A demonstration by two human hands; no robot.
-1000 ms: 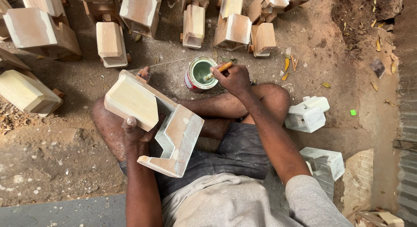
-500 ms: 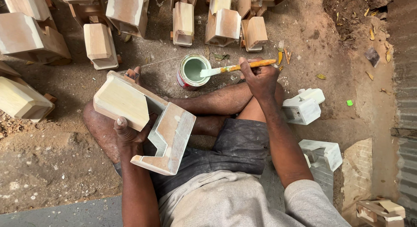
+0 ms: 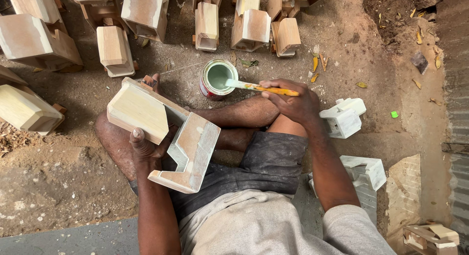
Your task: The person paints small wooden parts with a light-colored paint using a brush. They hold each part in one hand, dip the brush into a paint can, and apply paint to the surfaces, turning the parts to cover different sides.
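- Bare dirt floor (image 3: 73,196) spreads beneath the seated person, with unpainted wooden pieces (image 3: 207,23) ranged beyond both hands.
- Left hand (image 3: 146,152) clamps round a wooden stand (image 3: 166,133), propped on the knee.
- Right hand (image 3: 293,103) is closed round a yellow-handled brush (image 3: 261,88), bristles over the open paint tin (image 3: 216,78).
- White-painted pieces (image 3: 342,118) sit just beside the right hand.

Unpainted wooden pieces (image 3: 207,23) in rows on the dirt floor (image 3: 58,186). Two white-painted pieces, one (image 3: 343,117) near the knee, another (image 3: 365,171) lower down. Dry leaves (image 3: 316,63) scattered about. Small green scrap (image 3: 394,115) to the right. Wood shavings (image 3: 10,140) at the left edge.
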